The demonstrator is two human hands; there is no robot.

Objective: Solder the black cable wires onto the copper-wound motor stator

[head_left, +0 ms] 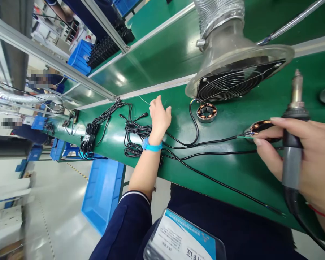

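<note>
My right hand [311,155] grips a soldering iron [292,155], its metal tip pointing up and away. The thumb and forefinger of that hand are also at a ring-shaped copper-wound motor stator [256,127], where a black cable with thin coloured leads ends; the fingers partly hide it. My left hand [160,117] is over the bench beside coiled black cables [137,128], thumb and fingers apart. A thin, pale wire [144,100] runs up to its fingertips; no grip on it shows. Another stator [207,112] lies between the hands, with a black cable curving up to it.
A fume hood with a fan grille [224,85] stands over the green bench [227,169]. More bundled cables [90,139] lie farther left. A blue bin [103,191] is below the bench edge. Metal framing [108,25] borders the far side; other people work beyond it.
</note>
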